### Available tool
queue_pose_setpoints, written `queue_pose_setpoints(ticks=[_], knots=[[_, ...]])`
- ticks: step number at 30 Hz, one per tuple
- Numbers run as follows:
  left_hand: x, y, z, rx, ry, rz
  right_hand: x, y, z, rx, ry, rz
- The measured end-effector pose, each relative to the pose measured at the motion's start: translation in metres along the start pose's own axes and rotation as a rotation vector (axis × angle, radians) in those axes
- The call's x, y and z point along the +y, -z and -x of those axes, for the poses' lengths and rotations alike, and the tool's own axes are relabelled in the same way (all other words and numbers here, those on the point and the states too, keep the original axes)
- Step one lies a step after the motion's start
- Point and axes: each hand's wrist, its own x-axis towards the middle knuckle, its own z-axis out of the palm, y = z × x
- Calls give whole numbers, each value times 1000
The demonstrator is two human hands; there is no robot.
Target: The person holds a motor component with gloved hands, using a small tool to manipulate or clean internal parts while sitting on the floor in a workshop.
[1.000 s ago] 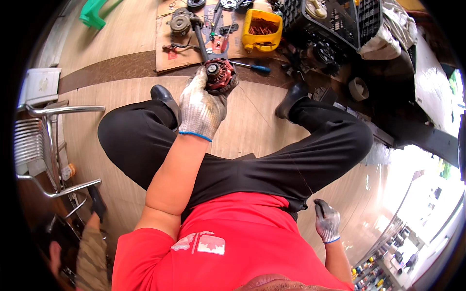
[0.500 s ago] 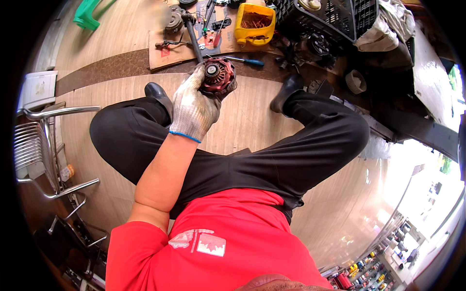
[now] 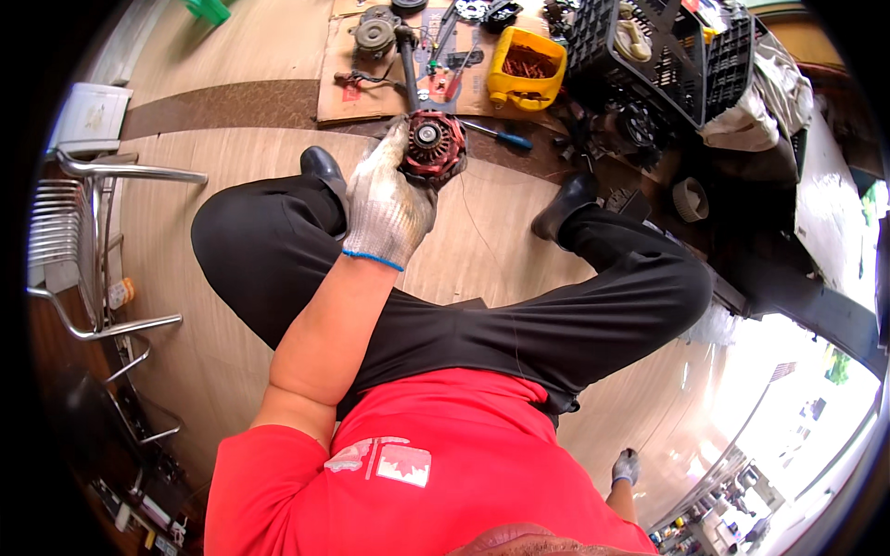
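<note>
In my gloved left hand is a round, reddish alternator rotor, with a bearing at its centre and toothed edges. My fingers are wrapped around its left side and underside, and the bearing end faces up. A fine dark wire hangs in a loose curve from near the rotor toward my lap. Low at the right, beside my shirt, my gloved right hand is drawn back with its fingers closed. What it holds is too small to make out.
Beyond the rotor lie a cardboard sheet, a dark hammer-like bar, a blue-handled screwdriver and a cut yellow jug of copper-coloured scraps. Black crates stand at the far right. A metal-framed chair is at the left.
My right hand has come into view at the lower right. A fine wire now shows near the rotor. The view has shifted, while my left hand keeps its hold.
</note>
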Motion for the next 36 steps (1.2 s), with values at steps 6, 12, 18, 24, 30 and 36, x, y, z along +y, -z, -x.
queue_pose_setpoints(ticks=[6,12,18,24,30,36], knots=[[10,4,-4,21,-12,33,91,-60,56,-554,-336,-55],[1,1,-5,91,-18,-39,132,-91,92,-973,-426,-632],[-10,-6,-10,73,78,-29,156,-21,23,-275,-340,-65],[-14,-11,9,83,104,-59,9,167,-88,833,-122,-284],[-23,-1,-2,0,203,-71,-369,326,118,293,982,-1122],[-28,2,6,-17,54,-86,-550,313,221,-794,1317,-607]])
